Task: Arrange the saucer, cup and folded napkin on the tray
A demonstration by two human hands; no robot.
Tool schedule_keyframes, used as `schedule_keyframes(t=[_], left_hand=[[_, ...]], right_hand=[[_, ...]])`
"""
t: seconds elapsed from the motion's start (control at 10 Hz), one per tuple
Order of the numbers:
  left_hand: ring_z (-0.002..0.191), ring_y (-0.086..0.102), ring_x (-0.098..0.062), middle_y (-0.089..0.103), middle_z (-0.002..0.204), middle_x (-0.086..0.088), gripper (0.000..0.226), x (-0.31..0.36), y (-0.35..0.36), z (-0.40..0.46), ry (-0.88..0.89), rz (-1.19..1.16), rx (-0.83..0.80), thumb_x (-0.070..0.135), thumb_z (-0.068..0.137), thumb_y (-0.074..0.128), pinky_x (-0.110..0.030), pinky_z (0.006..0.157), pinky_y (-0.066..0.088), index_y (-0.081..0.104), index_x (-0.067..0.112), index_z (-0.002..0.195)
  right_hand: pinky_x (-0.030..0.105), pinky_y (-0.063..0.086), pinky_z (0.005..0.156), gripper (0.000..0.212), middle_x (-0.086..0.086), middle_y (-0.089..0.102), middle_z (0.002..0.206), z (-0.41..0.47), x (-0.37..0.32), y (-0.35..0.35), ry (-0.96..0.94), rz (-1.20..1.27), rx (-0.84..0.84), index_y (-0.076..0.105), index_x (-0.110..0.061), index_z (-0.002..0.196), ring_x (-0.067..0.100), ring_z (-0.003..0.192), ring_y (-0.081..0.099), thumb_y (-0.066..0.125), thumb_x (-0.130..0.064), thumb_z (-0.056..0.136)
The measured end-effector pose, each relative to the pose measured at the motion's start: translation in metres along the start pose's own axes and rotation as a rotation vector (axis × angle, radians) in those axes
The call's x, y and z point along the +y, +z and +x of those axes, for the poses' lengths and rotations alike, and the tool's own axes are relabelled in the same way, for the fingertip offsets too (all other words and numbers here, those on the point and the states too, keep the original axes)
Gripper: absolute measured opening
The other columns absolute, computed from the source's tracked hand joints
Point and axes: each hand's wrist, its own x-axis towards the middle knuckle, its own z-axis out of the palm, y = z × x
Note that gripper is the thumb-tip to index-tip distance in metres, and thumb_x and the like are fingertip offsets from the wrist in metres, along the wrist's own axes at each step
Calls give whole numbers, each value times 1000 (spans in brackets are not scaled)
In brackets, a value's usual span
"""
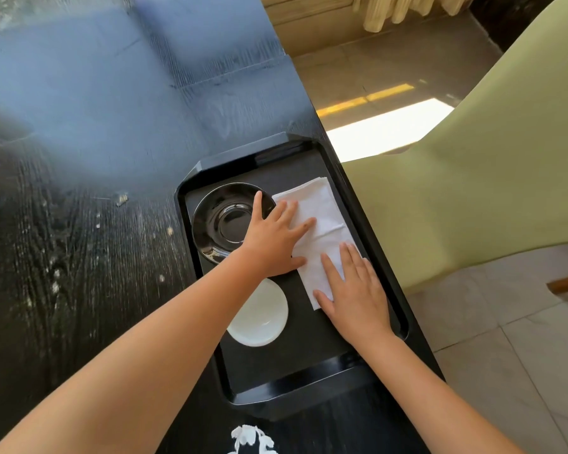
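Nearest the camera: two bare forearms reaching out over the near rim of the black tray [295,393], which sits on the dark wood-grain desk [79,257] along its right edge.

White dish [259,314] on the tray floor, near-left, partly under the left forearm. Shallow, round; cup or small bowl, cannot tell from above. No handle visible.

Right hand [354,290]: flat, palm down, fingers spread, pressing the near end of the folded white napkin [322,221]. No grip closed on anything.

Left hand [276,240]: also flat and spread, fingertips on the napkin's left edge at mid-length, thumb reaching over the rim of the dark glossy saucer [225,221]. Not grasping either item.

Napkin: long rectangle on the tray's right side. Long axis runs near-to-far, parallel with the tray's long side, far end pointing away and slightly left. Its left edge lies just beside the saucer, possibly touching.

Saucer: far-left of tray, upright, well empty.

Judgement: napkin is being smoothed or squared. The remaining move turns on the white dish, which lies nearer than the saucer and directly below the left wrist, so the left hand is nearer for it.
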Motion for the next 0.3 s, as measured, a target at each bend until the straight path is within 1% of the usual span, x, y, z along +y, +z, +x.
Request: schedule_keyframes(t=[0.1, 0.2, 0.3], left_hand=[[145, 1, -29, 7, 158, -12, 77, 0, 0, 0, 8, -8, -11, 63, 86, 42, -62, 106, -15, 7, 33, 148], [145, 2, -28, 8, 158, -11, 76, -3, -5, -4, 19, -26, 13, 61, 87, 42, -62, 107, -13, 10, 30, 148], [145, 4, -26, 12, 157, -10, 72, -1, -10, -22, -18, -72, 19, 57, 88, 44, -59, 110, -8, 15, 27, 147]], right_hand=[[49, 39, 101, 68, 25, 49, 136, 0, 0, 0, 8, 20, -26, 53, -11, 130, 36, 129, 43, 72, -43, 73], [46, 25, 110, 66, 23, 34, 148, 2, -1, -5, -1, 25, -56, 40, -14, 140, 33, 139, 27, 59, -46, 85], [43, 6, 116, 64, 14, 12, 157, 3, -4, -21, 18, 39, -192, 17, -20, 148, 27, 145, 1, 37, -49, 95]])
